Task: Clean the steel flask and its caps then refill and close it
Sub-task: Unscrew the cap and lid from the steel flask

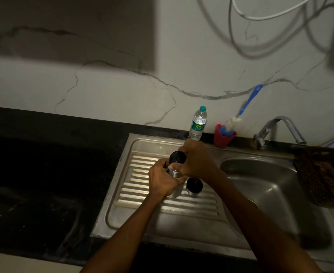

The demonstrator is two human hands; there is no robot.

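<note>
Head view: steel flask [175, 191] was held upright over ribbed drainboard [142, 194], beside sink basin [260, 184]. Left hand [163, 180] was wrapped around body; right hand [196, 161] was clamped on black cap [177, 157] at neck. Second cap [194, 187] was seen standing just beside flask. Steel judged rigid, smooth, likely slippery if wet; firm mid-body grip advised.

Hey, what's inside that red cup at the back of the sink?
The red cup holds a bottle brush, head down, its blue handle leaning up against the wall. The cup's wall hides the brush tip and anything else at the bottom.
</note>
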